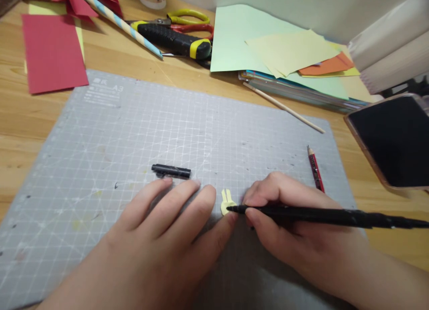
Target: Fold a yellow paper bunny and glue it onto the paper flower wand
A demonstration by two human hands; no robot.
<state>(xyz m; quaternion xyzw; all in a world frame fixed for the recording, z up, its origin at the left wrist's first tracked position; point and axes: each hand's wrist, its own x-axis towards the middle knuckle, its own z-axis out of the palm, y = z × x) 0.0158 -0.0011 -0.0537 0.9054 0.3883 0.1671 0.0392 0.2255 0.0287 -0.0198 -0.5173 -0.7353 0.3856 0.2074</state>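
Observation:
A small pale-yellow paper bunny head (227, 200) with two upright ears lies on the grey cutting mat (140, 131). My left hand (167, 234) rests flat beside it, fingers spread, the thumb tip pressing on its lower edge. In my right hand (288, 225) is a black marker pen (311, 215), pinched between thumb and fingers. Its tip touches the paper bunny, or hovers just over it; I cannot tell which. A black pen cap (171, 171) lies just beyond my left fingertips. To the right of the bunny, past my right hand, is a short red pencil (315, 169).
Along the back lie red paper (55, 53), a striped paper straw (117, 23), a black-and-yellow utility knife (174, 39), scissors (189, 17) and a stack of coloured paper (234, 41). A thin wooden stick (284, 108) crosses the mat's far edge. A phone (395, 140) stands at right.

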